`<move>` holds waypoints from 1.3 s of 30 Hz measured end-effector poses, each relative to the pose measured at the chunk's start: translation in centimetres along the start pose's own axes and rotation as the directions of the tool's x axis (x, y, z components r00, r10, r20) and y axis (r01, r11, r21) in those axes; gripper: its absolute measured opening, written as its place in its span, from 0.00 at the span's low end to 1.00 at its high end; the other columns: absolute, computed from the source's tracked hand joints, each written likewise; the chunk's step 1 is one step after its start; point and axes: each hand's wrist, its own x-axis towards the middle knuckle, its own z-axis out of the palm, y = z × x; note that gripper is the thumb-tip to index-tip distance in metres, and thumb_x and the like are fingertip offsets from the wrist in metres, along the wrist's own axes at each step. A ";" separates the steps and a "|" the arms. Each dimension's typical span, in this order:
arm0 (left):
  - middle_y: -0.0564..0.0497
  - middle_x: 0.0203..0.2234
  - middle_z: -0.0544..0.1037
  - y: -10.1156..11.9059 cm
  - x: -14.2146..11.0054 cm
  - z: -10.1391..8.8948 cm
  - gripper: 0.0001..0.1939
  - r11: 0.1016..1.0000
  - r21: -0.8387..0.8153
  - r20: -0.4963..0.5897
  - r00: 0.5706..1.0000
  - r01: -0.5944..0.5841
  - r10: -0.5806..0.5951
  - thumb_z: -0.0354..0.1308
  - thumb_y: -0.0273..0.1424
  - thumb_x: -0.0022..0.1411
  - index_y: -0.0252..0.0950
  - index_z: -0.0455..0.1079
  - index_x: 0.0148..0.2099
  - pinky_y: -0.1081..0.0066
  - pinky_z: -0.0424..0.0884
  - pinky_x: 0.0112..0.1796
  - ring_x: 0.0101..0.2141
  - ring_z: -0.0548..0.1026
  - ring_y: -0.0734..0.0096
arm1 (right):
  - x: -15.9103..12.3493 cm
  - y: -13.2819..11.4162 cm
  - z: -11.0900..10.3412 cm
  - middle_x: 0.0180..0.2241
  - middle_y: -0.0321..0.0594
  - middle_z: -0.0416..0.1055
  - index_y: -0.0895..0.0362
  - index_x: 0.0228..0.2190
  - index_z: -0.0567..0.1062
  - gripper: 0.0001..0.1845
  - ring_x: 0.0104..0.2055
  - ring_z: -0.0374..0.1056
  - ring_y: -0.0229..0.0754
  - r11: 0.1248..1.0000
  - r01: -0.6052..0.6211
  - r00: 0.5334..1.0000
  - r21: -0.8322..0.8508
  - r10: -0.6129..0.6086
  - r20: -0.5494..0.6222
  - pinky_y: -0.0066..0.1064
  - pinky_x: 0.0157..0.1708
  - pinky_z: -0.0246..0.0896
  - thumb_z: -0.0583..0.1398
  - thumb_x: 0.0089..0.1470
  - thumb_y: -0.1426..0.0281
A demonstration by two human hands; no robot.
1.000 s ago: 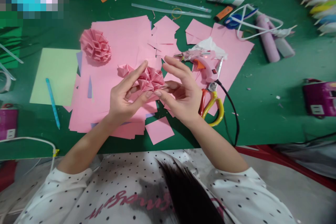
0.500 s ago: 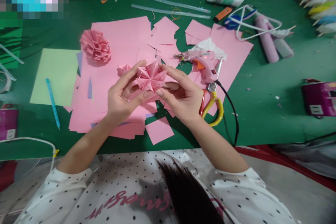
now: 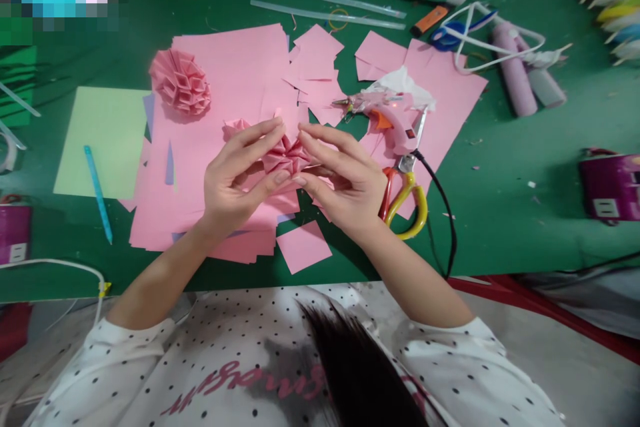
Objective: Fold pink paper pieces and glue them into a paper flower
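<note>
A folded pink paper flower is held between my two hands over the paper stack. My left hand grips its left side, thumb at the near edge and fingers over the far edge. From the right, my right hand closes on it in the same way. The fingers cover much of its rim. Just behind my left hand lies another small folded pink paper piece, partly hidden. A larger pleated pink paper ball rests on the stack of pink sheets at the far left.
Right of my hands lie a pink glue gun with a black cord and yellow-and-red-handled scissors. Clear glue sticks lie at the back. A blue pen is on green paper; a loose pink square lies near the front.
My fingers have closed further over the paper flower's top and sides, pressing inward, so less of it shows and it looks more compact. The view has shifted slightly.
</note>
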 end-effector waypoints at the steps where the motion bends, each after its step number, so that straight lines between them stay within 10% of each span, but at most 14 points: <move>1: 0.52 0.61 0.79 0.0 0.0 0.0 0.26 1.000 0.010 -0.002 1.000 0.004 -0.004 0.68 0.45 0.66 0.59 0.73 0.65 0.58 0.87 0.52 0.64 0.76 0.55 | 0.0 0.0 0.0 0.59 0.43 0.78 0.42 0.62 0.76 0.25 0.53 0.80 0.49 1.000 0.010 1.000 0.004 -0.010 -0.004 0.43 0.43 0.88 0.66 0.64 0.60; 19: 0.54 0.56 0.83 -0.5 0.4 0.0 0.22 0.979 0.083 0.014 0.982 -0.188 0.188 0.65 0.34 0.71 0.59 0.75 0.64 0.61 0.84 0.55 0.55 0.83 0.65 | 0.5 -0.6 0.5 0.46 0.40 0.80 0.48 0.48 0.82 0.12 0.45 0.79 0.40 0.989 -0.004 0.997 0.147 0.016 -0.081 0.31 0.33 0.78 0.67 0.64 0.61; 30: 0.53 0.51 0.85 0.7 0.2 0.6 0.15 0.997 -0.072 -0.073 0.997 -0.010 0.005 0.67 0.37 0.69 0.51 0.79 0.57 0.64 0.85 0.49 0.50 0.85 0.66 | 0.7 -0.8 0.4 0.40 0.37 0.76 0.47 0.37 0.83 0.03 0.43 0.75 0.39 0.944 -0.158 0.982 0.290 0.180 -0.052 0.30 0.30 0.73 0.70 0.60 0.64; 39: 0.54 0.56 0.84 1.0 0.4 0.4 0.08 0.996 -0.075 -0.071 0.996 -0.055 0.050 0.68 0.32 0.69 0.49 0.82 0.49 0.55 0.85 0.52 0.54 0.84 0.59 | 0.9 -0.6 -0.1 0.47 0.38 0.80 0.42 0.45 0.84 0.10 0.52 0.78 0.47 0.992 -0.012 1.000 0.127 0.014 -0.018 0.48 0.53 0.77 0.68 0.62 0.65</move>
